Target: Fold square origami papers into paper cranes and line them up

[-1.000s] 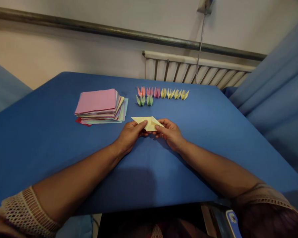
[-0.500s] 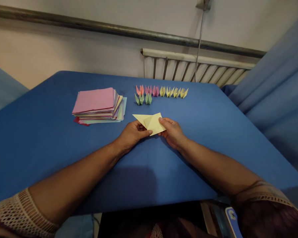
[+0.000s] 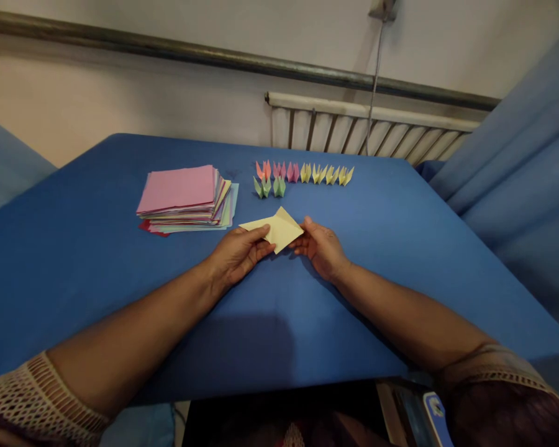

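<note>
A folded sheet of light yellow paper (image 3: 284, 231) is held just above the blue table, with one point to the left, one at the top and a corner to the right. My left hand (image 3: 240, 251) grips its left part, thumb on top and fingers underneath. At the right corner, my right hand (image 3: 323, 248) has curled fingers against the paper, partly behind it, with the thumb raised beside the corner. Beyond the hands stand small folded paper cranes: an orange one (image 3: 263, 170), pink ones (image 3: 293, 172), yellow ones (image 3: 332, 176) and two green ones (image 3: 279, 186).
A thick stack of coloured paper (image 3: 177, 189), pink on top, lies to the left on the blue table (image 3: 377, 248). Behind the table are a radiator (image 3: 345, 118) and a long pipe (image 3: 214, 56) along the wall. A blue curtain (image 3: 526, 180) hangs at the right.
The yellow paper has turned and shifted slightly left. My left thumb has moved from its lower edge onto its upper left part, and my right thumb has come off its face.
</note>
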Tool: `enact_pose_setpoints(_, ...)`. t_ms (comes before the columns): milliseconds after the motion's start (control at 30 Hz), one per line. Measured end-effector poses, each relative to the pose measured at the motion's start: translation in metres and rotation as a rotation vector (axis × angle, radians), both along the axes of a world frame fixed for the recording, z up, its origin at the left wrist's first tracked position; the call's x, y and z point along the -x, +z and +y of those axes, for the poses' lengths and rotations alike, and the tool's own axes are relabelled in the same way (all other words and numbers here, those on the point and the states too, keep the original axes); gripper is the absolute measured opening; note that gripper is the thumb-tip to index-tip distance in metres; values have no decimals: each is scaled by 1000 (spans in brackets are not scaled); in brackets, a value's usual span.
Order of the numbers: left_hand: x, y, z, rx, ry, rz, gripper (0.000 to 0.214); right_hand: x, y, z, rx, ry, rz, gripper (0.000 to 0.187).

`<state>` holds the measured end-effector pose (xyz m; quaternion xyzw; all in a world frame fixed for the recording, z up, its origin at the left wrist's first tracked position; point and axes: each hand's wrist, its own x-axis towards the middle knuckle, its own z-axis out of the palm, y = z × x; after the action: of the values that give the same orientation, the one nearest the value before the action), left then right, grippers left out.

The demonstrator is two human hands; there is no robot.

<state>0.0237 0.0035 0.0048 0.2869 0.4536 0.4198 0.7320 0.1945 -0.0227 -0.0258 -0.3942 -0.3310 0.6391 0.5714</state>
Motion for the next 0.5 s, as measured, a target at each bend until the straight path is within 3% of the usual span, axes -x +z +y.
enact_pose_setpoints(233,5,-7,6,6,52,-75,12,-2,3,-3,-64,4,-68,37)
enact_pose_setpoints(500,4,-4,7,13,62,-82,10,-1,3,-4,-101,6,-115,31)
